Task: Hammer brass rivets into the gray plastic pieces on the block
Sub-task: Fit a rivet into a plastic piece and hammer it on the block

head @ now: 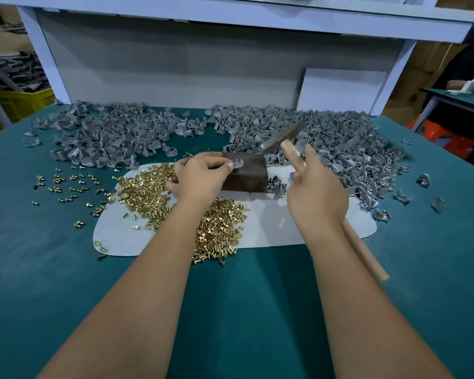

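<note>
Gray plastic piece (237,163) sat mid-frame on block (246,173), pinched by my left hand (200,177); right hand (316,192) gripped hammer (283,138) (raised upper right, head angled toward piece).

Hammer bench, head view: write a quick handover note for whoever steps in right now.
Left hand pinches a gray piece with a rivet on the dark block.
Right hand grips the hammer, its head raised above the block.
Brass rivets lie heaped on the white mat; gray pieces are piled behind.
Done: count unclear.
Left: strike this rivet, then continue through the piles.
</note>
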Motion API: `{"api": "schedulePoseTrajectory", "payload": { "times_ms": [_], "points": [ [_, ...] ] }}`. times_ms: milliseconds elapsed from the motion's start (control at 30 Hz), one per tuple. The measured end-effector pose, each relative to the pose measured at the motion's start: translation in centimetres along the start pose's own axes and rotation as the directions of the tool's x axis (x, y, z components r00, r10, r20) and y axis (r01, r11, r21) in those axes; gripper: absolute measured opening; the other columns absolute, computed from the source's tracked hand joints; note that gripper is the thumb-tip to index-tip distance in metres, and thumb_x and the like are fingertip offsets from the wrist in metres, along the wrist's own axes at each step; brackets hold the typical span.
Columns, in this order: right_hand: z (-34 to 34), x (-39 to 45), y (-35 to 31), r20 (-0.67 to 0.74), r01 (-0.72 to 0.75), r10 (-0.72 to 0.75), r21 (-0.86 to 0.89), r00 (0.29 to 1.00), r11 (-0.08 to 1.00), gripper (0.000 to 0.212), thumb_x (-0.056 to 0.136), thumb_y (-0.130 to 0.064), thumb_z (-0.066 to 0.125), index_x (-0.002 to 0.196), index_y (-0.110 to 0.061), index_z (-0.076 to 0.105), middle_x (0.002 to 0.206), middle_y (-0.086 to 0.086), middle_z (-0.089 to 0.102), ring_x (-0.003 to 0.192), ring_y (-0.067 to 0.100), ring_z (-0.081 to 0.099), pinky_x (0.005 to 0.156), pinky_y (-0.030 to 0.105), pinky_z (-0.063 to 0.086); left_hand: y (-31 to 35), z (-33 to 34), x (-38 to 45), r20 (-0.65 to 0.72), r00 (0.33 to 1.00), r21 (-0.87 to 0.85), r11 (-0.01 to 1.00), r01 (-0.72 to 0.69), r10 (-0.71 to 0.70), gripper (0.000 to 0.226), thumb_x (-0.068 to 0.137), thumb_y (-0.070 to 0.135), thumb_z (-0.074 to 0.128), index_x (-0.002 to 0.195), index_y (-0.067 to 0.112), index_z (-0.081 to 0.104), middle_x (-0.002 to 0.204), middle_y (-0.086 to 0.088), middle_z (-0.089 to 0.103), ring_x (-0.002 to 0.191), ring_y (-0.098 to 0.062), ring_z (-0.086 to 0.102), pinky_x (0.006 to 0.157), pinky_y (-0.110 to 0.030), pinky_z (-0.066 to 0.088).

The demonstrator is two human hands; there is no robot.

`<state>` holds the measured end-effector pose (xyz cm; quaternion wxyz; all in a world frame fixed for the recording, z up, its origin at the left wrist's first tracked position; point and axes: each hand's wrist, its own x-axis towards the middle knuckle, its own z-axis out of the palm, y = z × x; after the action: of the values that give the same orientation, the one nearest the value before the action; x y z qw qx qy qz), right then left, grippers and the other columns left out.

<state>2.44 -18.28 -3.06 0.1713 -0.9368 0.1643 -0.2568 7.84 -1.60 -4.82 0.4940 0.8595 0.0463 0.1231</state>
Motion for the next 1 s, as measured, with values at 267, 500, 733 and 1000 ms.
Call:
{"api": "schedulePoseTrajectory", "payload": {
  "times_ms": [267, 500, 733, 1000],
  "points": [
    [1.2, 0.7, 1.4, 0.124, -0.074, 0.09, -0.129, 0.988, 0.989, 0.02, 0.09, -0.016, 0.052, 0.11, -0.017, 0.056, 0.094, 0.009, 0.066, 0.087, 0.033, 0.061, 0.062, 0.03, 0.034, 0.6, -0.3, -0.3, 0.023, 1.0, -0.088, 0.996, 0.019, -0.017, 0.022, 0.087, 0.04, 0.07, 0.068, 0.047, 0.061, 0.105, 0.031, 0.052, 0.13, -0.019, 0.025, 0.109, -0.051, 0.019],
    [1.7, 0.5, 1.3, 0.038, 0.023, -0.013, -0.269, 0.999, 0.963, 0.027, 0.089, -0.022, 0.053, 0.105, -0.006, 0.067, 0.113, 0.015, 0.054, 0.109, 0.034, 0.042, 0.087, 0.039, 0.035, 0.5, -0.4, -0.4, 0.034, 0.999, -0.072, 0.997, 0.012, -0.009, 0.022, 0.085, 0.045, 0.069, 0.065, 0.048, 0.062, 0.105, 0.034, 0.052, 0.128, -0.019, 0.026, 0.104, -0.046, 0.02],
    [2.5, -0.8, -2.3, -0.021, 0.225, -0.226, 0.195, 0.974, 0.954, 0.037, 0.094, -0.026, 0.055, 0.131, -0.021, 0.056, 0.115, 0.0, 0.059, 0.107, 0.021, 0.047, 0.092, 0.037, 0.041, 0.4, -0.6, -0.5, -0.002, 0.991, -0.072, 0.988, -0.135, 0.135, 0.019, 0.084, 0.043, 0.072, 0.069, 0.051, 0.062, 0.094, 0.038, 0.05, 0.128, -0.014, 0.026, 0.098, -0.039, 0.018],
    [2.9, -0.1, -4.8, 0.151, -0.037, -0.096, 0.697, 0.984, 0.716, 0.011, 0.092, -0.023, 0.058, 0.101, -0.028, 0.063, 0.091, -0.016, 0.063, 0.086, -0.001, 0.057, 0.072, 0.021, 0.046, 0.5, -0.9, -0.3, 0.042, 0.943, -0.238, 0.92, -0.311, 0.329, 0.019, 0.083, 0.024, 0.075, 0.088, 0.041, 0.07, 0.096, 0.018, 0.067, 0.124, -0.016, 0.04, 0.112, -0.051, 0.026]
  ]
}}
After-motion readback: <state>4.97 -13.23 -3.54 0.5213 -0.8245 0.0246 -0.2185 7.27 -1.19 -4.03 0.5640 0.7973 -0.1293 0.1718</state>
